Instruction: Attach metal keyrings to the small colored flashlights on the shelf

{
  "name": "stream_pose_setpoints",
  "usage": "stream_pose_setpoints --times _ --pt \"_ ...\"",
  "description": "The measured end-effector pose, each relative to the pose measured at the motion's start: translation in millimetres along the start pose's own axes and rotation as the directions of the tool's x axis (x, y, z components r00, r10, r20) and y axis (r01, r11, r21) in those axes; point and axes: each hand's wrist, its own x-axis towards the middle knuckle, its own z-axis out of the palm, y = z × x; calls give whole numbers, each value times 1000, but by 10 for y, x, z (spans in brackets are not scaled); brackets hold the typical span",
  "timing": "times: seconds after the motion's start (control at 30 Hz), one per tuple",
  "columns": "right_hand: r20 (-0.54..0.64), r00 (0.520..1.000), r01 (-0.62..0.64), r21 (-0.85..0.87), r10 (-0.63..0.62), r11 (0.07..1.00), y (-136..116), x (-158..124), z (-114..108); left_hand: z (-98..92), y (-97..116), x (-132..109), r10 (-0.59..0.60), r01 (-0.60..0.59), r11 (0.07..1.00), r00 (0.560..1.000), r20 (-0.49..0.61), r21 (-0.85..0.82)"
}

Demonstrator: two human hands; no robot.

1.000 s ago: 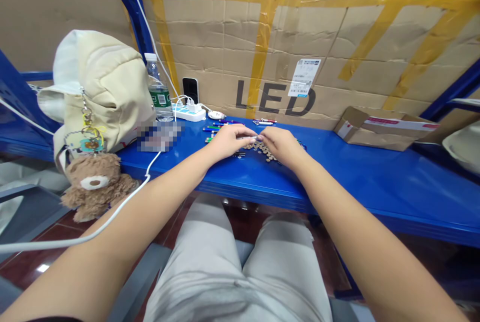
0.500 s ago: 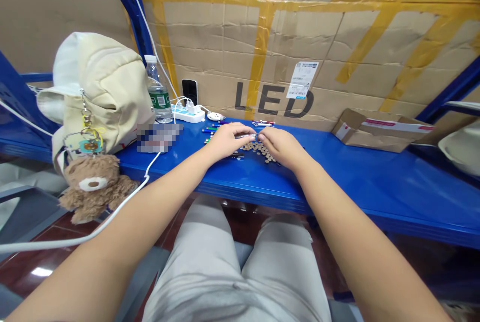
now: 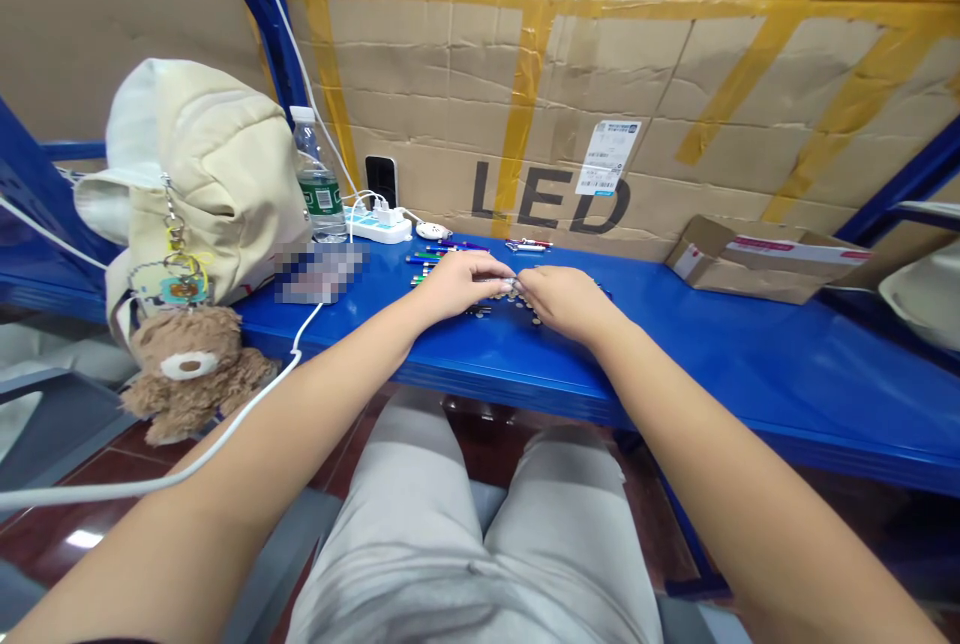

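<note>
My left hand [image 3: 457, 286] pinches a slim, whitish pen [image 3: 498, 281] between thumb and fingers, just above the blue tabletop. Fingers bent together, my right hand [image 3: 562, 299] closes on the pen's right end. Whether a smaller part is also between those fingertips cannot be made out. Beneath the hands lie small round wooden-looking pieces [image 3: 536, 321], mostly covered by the right hand. A dark pen [image 3: 478, 309] is beside the left palm. Behind the left hand lie several coloured pens [image 3: 429, 257].
White and red pens [image 3: 529, 246] lie farther back. To the left stand a water bottle [image 3: 321, 189], a power strip [image 3: 379, 226], a phone [image 3: 382, 182] and a cream backpack [image 3: 217, 164] with a bear toy. A small cardboard box [image 3: 761, 262] sits right. A white cable [image 3: 255, 402] crosses my left forearm.
My right hand has turned and lowered slightly over the round pieces, covering more of them. The pen tilts down a little to the right, still held at both hands' fingertips.
</note>
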Motion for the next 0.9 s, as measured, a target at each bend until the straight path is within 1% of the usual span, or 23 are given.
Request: stream_pose_setpoints --times 0.07,0.1,0.13,0.17,0.23,0.3,0.33,0.37,0.4,0.43,0.47,0.5,0.53,0.57,0.6,0.67,0.73,0.83,0.9 --pt "-17 999 -26 163 29 986 -12 -7 24 -8 24 -10 71 -70 996 997 -27 63" --pt "-22 999 -36 271 44 962 -19 -7 32 -12 35 -16 105 -101 991 994 -39 90" --pt "-20 998 -46 392 59 919 -26 -6 39 -16 45 -23 136 -129 985 990 -47 118" --pt "-6 997 -63 516 76 854 -33 -3 44 -20 54 -28 166 -157 977 985 -52 147" --pt "53 992 -115 732 112 671 -44 5 53 -24 69 -36 221 -206 959 974 -58 196" --pt "126 984 -171 852 124 494 -47 14 65 -21 81 -35 264 -245 944 962 -63 220" --pt "149 981 -189 876 125 443 -44 18 70 -16 85 -30 274 -252 942 959 -72 221" --pt "152 980 -192 880 127 435 -38 23 73 -9 88 -23 268 -245 946 960 -86 214" --pt "132 982 -181 861 134 476 -29 26 71 -1 89 -15 245 -221 955 964 -106 199" --pt "95 984 -163 813 148 559 -18 27 65 8 88 -5 207 -183 967 970 -127 176" --pt "48 985 -147 732 165 665 -5 25 53 16 85 4 156 -135 980 977 -145 147" --pt "1 984 -141 625 179 768 7 21 38 24 81 11 100 -84 990 983 -153 110" --pt "-34 982 -143 504 185 852 19 14 19 30 75 17 46 -36 997 988 -150 69" --pt "-50 982 -147 389 181 909 29 5 0 34 69 20 -4 8 1000 991 -135 25" --pt "-53 984 -147 294 170 945 36 -4 -17 37 63 22 -47 45 999 992 -115 -18" --pt "-33 992 -119 159 126 980 40 -19 -46 38 54 21 -122 114 988 990 -70 -104" --pt "-6 996 -86 65 86 994 35 -24 -64 37 53 18 -181 173 969 983 -34 -175" --pt "23 997 -71 -31 72 997 21 -16 -74 34 62 16 -240 230 941 971 -10 -249" --pt "37 997 -64 -67 67 996 15 -12 -72 31 69 12 -265 253 929 964 -7 -268"
